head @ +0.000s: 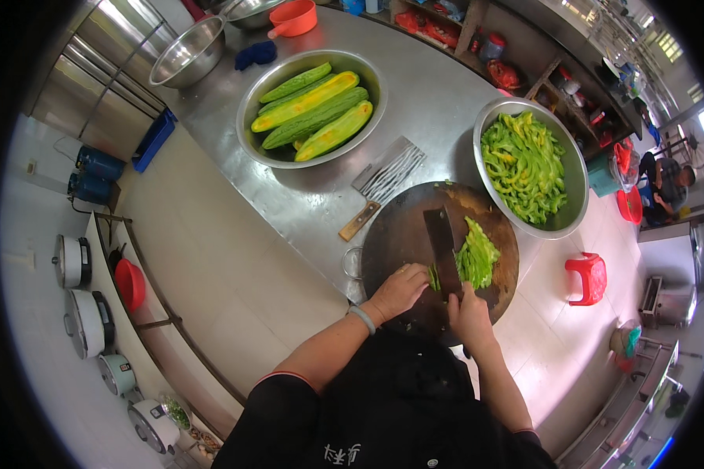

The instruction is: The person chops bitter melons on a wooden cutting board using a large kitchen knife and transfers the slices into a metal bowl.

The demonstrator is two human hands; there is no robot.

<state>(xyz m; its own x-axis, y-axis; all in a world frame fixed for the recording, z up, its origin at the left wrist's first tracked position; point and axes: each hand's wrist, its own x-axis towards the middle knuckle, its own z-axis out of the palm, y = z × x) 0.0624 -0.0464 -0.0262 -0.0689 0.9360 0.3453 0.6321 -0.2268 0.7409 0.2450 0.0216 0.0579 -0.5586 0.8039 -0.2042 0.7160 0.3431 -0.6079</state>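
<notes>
My right hand (472, 316) grips a cleaver (443, 246), its dark broad blade over the round wooden chopping board (396, 234). Fingers bent, my left hand (403, 287) presses on a small green piece of bitter melon (434, 277) left of the blade. To the blade's right lies a heap of sliced bitter melon (478, 255). A second cleaver (390, 176) with a wooden handle rests on the steel table beyond the board. Whole and halved bitter melons (314, 114) fill a steel basin (243, 138). Another steel basin (578, 199) at the board's right holds many slices (522, 167).
The steel table (211, 126) carries an empty steel bowl (190, 54), a dark blue cloth (256, 54) and an orange dipper (296, 19) at its far end. A red stool (586, 278) stands on the floor at right. Farther off, a person (669, 182) sits beside a red basin (629, 205).
</notes>
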